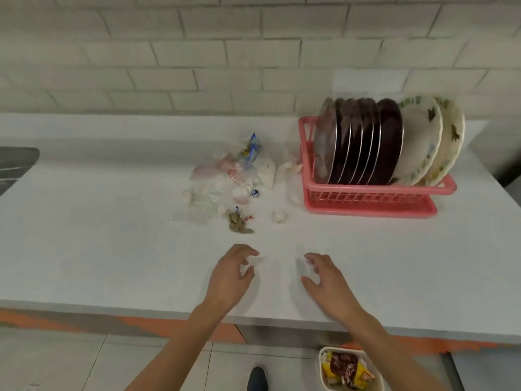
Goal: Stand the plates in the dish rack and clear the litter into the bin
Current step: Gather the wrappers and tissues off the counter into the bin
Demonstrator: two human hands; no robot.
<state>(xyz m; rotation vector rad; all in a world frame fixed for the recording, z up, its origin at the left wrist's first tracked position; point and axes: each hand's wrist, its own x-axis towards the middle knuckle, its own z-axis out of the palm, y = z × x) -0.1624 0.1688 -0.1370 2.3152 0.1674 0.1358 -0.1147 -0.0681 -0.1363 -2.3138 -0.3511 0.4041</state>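
Head view. Pink dish rack (377, 190) at far right of the white table (84, 249), loaded: one clear plate (324, 142), a run of dark plates (366, 142), two pale patterned plates (423, 139) at the right end, all standing on edge. No plates seen loose on the table; that half of the job judged done.

Litter pile (225, 179) mid-table, just left of the rack: clear film, pinkish wrappers, a blue-printed packet (251, 148), white tissue wads. Nearer the front edge, a brownish scrap (238, 222) and one small tissue ball (279, 215), apart from the heap.

Left hand (229, 280) and right hand (328, 280) low over the near table, facing each other, well short of the litter. Grip on both wide and empty, fingers curled.

Bin (351, 368) on the floor below the table edge, right of the shoe (257, 378), part-filled with wrappers.

Step in hand, judged: gathering litter. Best to reach past the pile, rake inward with both hands, sweep up strays on the way, compress the film so nothing slips out, then carry low over the table edge to the bin. Mind the tissue touching the rack's left side.
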